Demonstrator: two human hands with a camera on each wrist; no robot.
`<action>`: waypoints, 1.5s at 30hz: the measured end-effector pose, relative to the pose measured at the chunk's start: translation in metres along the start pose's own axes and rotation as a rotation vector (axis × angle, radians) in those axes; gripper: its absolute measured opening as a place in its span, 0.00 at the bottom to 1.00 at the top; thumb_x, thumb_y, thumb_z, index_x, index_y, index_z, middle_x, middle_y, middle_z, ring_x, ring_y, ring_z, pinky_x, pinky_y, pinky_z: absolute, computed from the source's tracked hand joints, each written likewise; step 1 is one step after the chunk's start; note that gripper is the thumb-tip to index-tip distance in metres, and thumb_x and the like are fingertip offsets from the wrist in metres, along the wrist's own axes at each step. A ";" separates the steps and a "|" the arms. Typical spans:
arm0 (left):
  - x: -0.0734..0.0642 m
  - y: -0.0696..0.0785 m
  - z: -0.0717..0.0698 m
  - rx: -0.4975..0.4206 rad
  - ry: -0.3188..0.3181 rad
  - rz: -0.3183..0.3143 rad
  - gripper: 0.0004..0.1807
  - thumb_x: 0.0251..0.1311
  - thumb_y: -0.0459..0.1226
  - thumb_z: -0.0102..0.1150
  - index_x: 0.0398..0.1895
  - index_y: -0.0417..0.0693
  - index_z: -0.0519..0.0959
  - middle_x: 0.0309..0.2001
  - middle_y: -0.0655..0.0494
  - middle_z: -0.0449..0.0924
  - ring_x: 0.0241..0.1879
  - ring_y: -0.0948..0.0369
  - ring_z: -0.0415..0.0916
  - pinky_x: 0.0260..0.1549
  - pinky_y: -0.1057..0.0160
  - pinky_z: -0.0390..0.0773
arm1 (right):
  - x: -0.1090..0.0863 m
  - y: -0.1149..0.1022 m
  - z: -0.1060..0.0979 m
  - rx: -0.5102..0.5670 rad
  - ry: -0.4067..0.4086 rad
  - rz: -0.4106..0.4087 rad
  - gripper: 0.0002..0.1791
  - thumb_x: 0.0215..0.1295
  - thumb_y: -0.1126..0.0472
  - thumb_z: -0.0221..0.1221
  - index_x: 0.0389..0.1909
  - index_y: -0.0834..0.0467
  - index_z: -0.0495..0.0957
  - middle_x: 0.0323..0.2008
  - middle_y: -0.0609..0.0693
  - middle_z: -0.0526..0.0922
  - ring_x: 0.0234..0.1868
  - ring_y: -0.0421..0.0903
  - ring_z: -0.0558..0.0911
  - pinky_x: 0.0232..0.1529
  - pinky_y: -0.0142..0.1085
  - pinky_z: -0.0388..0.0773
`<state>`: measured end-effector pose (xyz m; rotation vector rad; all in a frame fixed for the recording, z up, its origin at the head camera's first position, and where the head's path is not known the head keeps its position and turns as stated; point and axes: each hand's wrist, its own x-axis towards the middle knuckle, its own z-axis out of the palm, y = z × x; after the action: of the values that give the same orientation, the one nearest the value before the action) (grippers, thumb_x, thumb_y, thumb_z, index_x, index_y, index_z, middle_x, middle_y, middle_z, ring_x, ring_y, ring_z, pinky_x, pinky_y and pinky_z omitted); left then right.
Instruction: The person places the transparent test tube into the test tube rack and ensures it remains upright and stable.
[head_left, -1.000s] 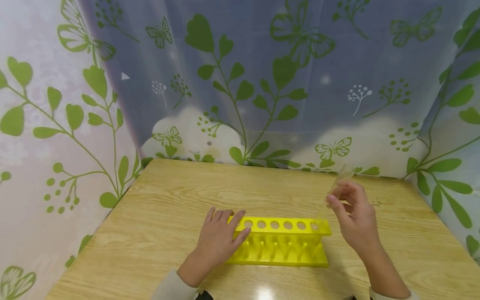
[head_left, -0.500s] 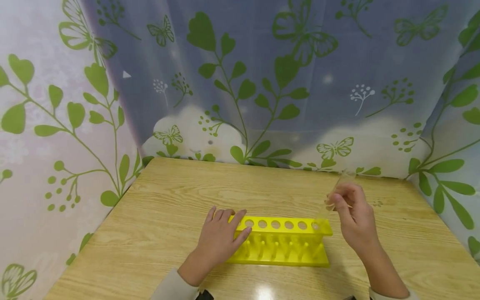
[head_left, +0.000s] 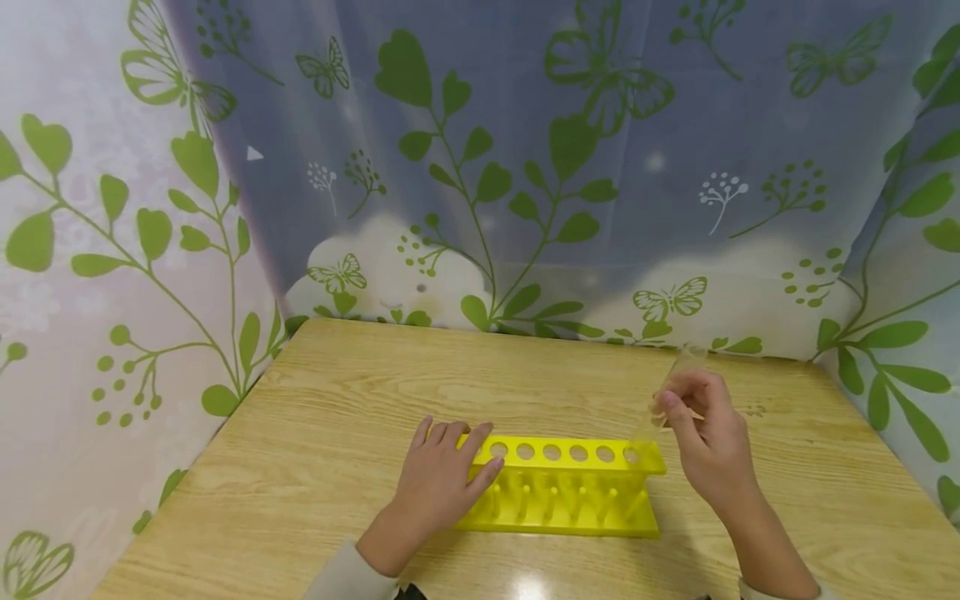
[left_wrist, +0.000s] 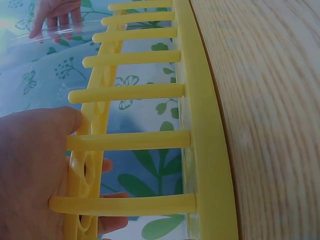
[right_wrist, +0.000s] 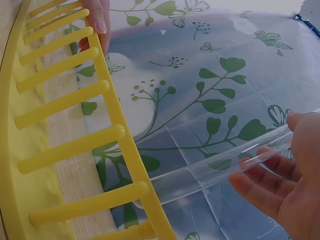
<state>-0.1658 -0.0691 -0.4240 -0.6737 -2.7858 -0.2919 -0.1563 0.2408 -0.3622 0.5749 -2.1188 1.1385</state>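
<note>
Tube (right_wrist: 200,175) slants from right hand (head_left: 712,443) to rack's (head_left: 564,469) end, table (head_left: 450,375) extending behind.

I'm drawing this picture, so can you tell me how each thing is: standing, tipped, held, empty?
Yellow rack: upright on the table, held at its left end.
Pegs: standing up, bare.
Clear tube: tilted, lower end at the rack's right end, nothing visible inside.
Left hand: gripping the rack.
Right hand: holding the tube.
Patterned cloth: hanging behind the table.

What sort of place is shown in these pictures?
Probably a curtained indoor workspace: a light wood-grain table, a blue-grey hanging cloth printed with green leaves, and a yellow plastic test-tube rack.
</note>
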 end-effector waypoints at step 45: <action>0.000 0.001 0.000 -0.006 0.004 -0.005 0.28 0.71 0.59 0.42 0.66 0.57 0.71 0.54 0.50 0.77 0.55 0.48 0.72 0.64 0.39 0.59 | -0.001 -0.003 0.002 -0.035 -0.003 0.080 0.17 0.65 0.76 0.56 0.54 0.66 0.69 0.34 0.45 0.76 0.33 0.29 0.78 0.31 0.21 0.77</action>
<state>-0.1654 -0.0683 -0.4234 -0.6665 -2.7843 -0.3018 -0.1548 0.2379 -0.3619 0.4800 -2.1766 1.1424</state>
